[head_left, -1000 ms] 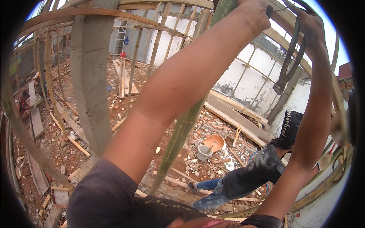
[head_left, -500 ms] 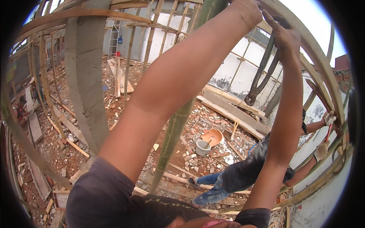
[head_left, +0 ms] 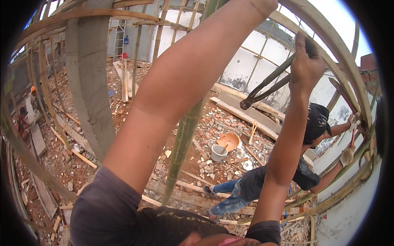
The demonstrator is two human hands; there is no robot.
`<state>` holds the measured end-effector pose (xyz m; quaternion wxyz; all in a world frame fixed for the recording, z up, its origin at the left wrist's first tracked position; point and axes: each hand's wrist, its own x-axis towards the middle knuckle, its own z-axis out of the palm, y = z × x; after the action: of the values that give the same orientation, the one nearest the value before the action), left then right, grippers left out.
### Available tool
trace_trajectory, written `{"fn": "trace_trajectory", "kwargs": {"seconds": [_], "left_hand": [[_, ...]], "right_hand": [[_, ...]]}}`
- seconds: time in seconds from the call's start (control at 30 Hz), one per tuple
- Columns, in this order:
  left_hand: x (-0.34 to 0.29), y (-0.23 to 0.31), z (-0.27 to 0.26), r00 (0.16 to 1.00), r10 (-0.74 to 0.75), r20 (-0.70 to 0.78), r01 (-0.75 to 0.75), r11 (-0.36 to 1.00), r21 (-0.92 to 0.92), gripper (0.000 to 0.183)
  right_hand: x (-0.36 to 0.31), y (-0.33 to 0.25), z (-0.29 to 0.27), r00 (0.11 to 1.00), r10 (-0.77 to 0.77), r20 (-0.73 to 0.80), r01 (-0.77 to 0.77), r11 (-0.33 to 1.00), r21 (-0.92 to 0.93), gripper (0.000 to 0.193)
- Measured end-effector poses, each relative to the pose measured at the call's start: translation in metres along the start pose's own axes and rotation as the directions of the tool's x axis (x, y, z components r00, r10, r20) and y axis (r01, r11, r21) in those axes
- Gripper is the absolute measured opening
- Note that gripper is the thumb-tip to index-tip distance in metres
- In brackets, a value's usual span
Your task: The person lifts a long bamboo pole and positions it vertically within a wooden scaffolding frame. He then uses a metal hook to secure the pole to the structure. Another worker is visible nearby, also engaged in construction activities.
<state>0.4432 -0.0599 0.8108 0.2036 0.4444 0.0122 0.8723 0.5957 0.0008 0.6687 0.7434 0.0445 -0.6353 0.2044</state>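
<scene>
My right hand [head_left: 307, 65] is raised at the upper right, closed around the long handles of a pair of dark metal pincers [head_left: 269, 82]. The pincers' jaw end points down and to the left, touching nothing. Beside the hand runs a curved-looking timber beam [head_left: 342, 41]. My left arm reaches up across the middle, and only the base of my left hand [head_left: 267, 5] shows at the top edge. Its fingers are out of the picture, so what it holds or touches is hidden. Behind my left arm stands a thick green bamboo pole [head_left: 184, 139].
A co-worker [head_left: 262, 180] in a dark shirt stands below right, gloved hands on a tool near the bamboo frame. A concrete column [head_left: 88, 78] rises at left. Rubble, planks, a grey bucket [head_left: 218, 153] and an orange basin [head_left: 230, 141] lie below. Other people are at far left.
My right hand has drawn down, away from my left, and the pincers' jaw end has swung left and slightly up. The co-worker's head, hidden before, now shows beside my right forearm.
</scene>
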Motion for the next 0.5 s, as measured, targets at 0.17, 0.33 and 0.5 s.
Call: {"fn": "trace_trajectory", "kwargs": {"seconds": [0.17,0.33,0.5], "left_hand": [[0.016,-0.017,-0.001,0.998,0.008,0.062,-0.003,0.997,-0.074,0.021],[0.040,-0.004,-0.021,0.986,0.042,0.160,-0.027,0.995,-0.092,0.024],[-0.024,0.000,0.005,0.994,0.013,-0.111,-0.007,0.998,0.056,0.028]], "right_hand": [[0.005,-0.007,0.032,0.950,0.256,0.179,-0.302,0.902,0.309,0.058],[0.067,-0.008,0.051,0.962,0.163,0.219,-0.229,0.918,0.323,0.049],[0.102,0.003,0.029,0.751,-0.316,0.580,0.625,0.623,-0.470,0.024]]}}
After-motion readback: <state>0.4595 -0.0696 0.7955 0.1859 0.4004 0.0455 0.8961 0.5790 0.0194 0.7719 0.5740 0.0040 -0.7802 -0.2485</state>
